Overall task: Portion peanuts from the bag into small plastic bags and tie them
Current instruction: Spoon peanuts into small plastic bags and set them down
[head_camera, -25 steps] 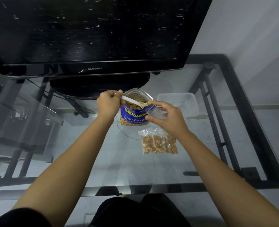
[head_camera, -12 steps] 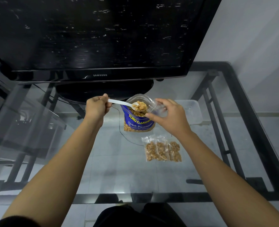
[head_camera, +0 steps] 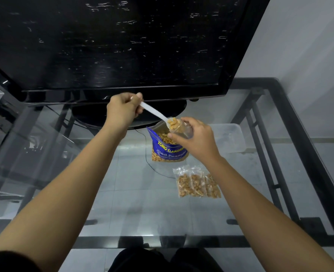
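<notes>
A blue peanut bag [head_camera: 168, 151] stands open on the glass table [head_camera: 134, 205], with peanuts showing inside. My left hand [head_camera: 123, 109] grips the handle of a white plastic spoon [head_camera: 155, 113]. Its bowl, heaped with peanuts, is at the mouth of a small clear plastic bag [head_camera: 182, 128], just above the blue bag. My right hand [head_camera: 195, 137] pinches that small bag open. Three filled small bags [head_camera: 198, 184] lie side by side on the glass, nearer to me and to the right of the blue bag.
A black television [head_camera: 113, 46] on its round stand fills the far side of the table. A clear plastic container [head_camera: 229, 137] sits right of the blue bag. A thin black cable [head_camera: 150, 163] curves under the glass. The table's black frame [head_camera: 299, 154] runs along the right.
The left hand lifted the spoonful of peanuts out of the blue bag and brought it to the small bag's mouth. The right hand stayed on the small bag.
</notes>
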